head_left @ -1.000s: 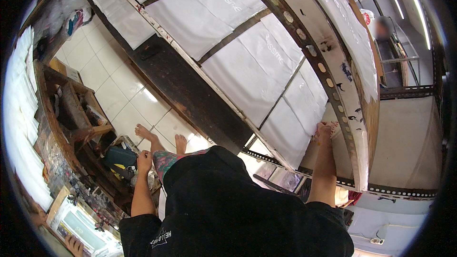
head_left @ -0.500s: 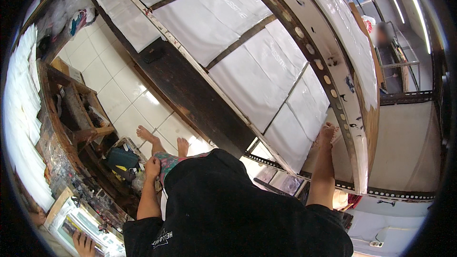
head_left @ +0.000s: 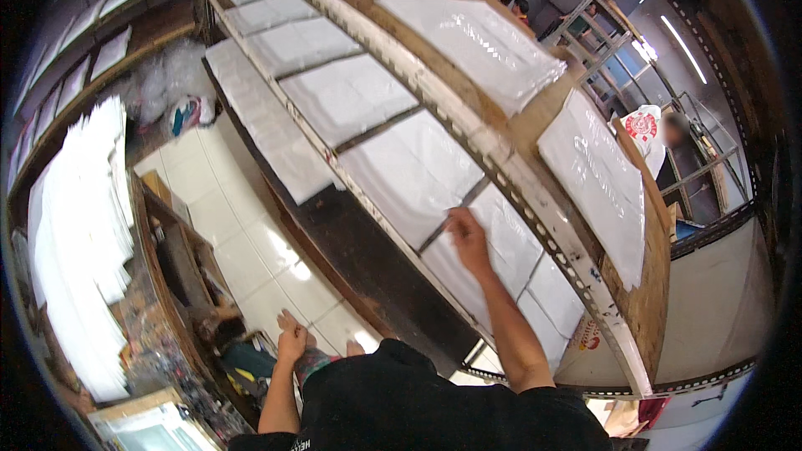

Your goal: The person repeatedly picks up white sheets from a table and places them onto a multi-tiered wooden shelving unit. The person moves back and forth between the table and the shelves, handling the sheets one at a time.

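Observation:
My right hand [head_left: 466, 238] reaches over the middle shelf, its fingers curled together beside the dark gap between white glossy sheets [head_left: 418, 171]. Whether it touches a sheet, or has something in its fingers, is hidden. These sheets lie flat in rows, with faint pale marks on some. My left hand [head_left: 291, 336] hangs low at my side above the tiled floor, fingers loosely apart and nothing seen in them. More white sheets [head_left: 597, 184] rest on the brown top board [head_left: 551, 104], and others [head_left: 271, 121] on the dark lower shelf [head_left: 359, 242].
A perforated metal rail [head_left: 501, 150] edges the upper board. To the left, a tall pile of white sheets [head_left: 83, 234] stands on a stained wooden bench [head_left: 159, 317]. A framed panel [head_left: 146, 426] lies at lower left. A person [head_left: 681, 163] is in the background at right.
My view has shifted, showing more of the rack's far end. My right hand has moved from the rack's near right end to over the middle shelf. My left hand's fingers have loosened.

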{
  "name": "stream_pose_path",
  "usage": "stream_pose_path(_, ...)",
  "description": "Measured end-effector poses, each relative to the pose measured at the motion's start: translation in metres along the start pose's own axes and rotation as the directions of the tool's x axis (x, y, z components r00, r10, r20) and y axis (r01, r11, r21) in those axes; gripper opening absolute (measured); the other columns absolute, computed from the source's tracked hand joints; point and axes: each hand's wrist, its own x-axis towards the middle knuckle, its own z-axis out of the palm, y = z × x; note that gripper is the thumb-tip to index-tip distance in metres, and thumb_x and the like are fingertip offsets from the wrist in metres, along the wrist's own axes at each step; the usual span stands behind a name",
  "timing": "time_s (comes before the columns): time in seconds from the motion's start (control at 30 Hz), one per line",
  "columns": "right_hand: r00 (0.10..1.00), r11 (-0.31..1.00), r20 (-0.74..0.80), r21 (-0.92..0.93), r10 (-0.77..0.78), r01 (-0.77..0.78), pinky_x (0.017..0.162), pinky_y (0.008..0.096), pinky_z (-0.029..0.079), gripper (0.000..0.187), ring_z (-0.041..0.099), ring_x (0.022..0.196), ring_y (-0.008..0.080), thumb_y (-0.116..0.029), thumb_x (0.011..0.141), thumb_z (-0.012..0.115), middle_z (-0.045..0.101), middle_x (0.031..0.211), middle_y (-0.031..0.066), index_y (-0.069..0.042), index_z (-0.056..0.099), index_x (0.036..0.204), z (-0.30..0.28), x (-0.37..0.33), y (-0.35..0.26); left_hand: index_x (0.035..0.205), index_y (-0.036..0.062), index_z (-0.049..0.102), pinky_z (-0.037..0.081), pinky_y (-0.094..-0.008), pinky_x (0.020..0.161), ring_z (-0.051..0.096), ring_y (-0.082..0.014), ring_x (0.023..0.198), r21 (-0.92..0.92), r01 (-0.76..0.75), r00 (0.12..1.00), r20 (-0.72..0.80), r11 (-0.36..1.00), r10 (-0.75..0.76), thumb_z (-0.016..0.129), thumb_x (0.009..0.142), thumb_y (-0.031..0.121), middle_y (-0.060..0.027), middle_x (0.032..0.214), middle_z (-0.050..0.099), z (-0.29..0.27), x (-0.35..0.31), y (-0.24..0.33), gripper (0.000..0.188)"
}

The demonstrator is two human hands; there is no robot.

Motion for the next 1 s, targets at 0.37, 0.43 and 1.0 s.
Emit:
stream_pose_path(0.37, 0.695, 0.982, 0.719, 0.127, 0.008, -0.142, 0.073, 0.0297, 0.049, 0.024, 0.059, 0.080, 0.0125, -0.021, 0.094, 0.062, 0.065, 0.089, 0.0056, -0.002, 0.062, 0.108, 0.292, -0.040, -0.086, 0.095, 0.0005, 0.066, 0.052, -0.0413, 0.072, 0.067, -0.0378, 0.081, -0.116, -0.203, 0.927, -0.341, 0.972, 0.153, 0.060, 0.089, 0.017, -0.0228, 0.086, 0.067, -0.188, 0.073, 0.124, 0.019)
stream_pose_path(0.43, 0.586, 0.951, 0.799, 0.062, 0.136, -0.304, 0.068, 0.0286, 0.049, 0.021, 0.058, 0.075, 0.0117, -0.020, 0.095, 0.062, 0.063, 0.085, 0.0052, -0.003, 0.062, 0.107, 0.322, -0.063, -0.066, 0.098, -0.0005, 0.065, 0.051, -0.0414, 0.072, 0.064, -0.0358, 0.077, -0.077, -0.256, 0.899, -0.384, 0.963, 0.209, 0.060, 0.090, 0.019, -0.0208, 0.088, 0.066, -0.221, 0.083, 0.140, 0.021)
stream_pose_path(1.0, 0.291, 0.906, 0.866, -0.424, 0.406, -0.001, 0.066, 0.0318, 0.051, 0.013, 0.063, 0.074, 0.0169, -0.008, 0.092, 0.055, 0.067, 0.087, 0.0096, 0.001, 0.064, 0.092, 0.431, 0.033, 0.042, 0.101, 0.0041, 0.064, 0.051, -0.0422, 0.075, 0.065, -0.0315, 0.083, -0.183, -0.118, 0.746, -0.665, 0.976, -0.034, 0.058, 0.092, 0.024, -0.0150, 0.090, 0.066, -0.347, 0.096, 0.119, 0.023)
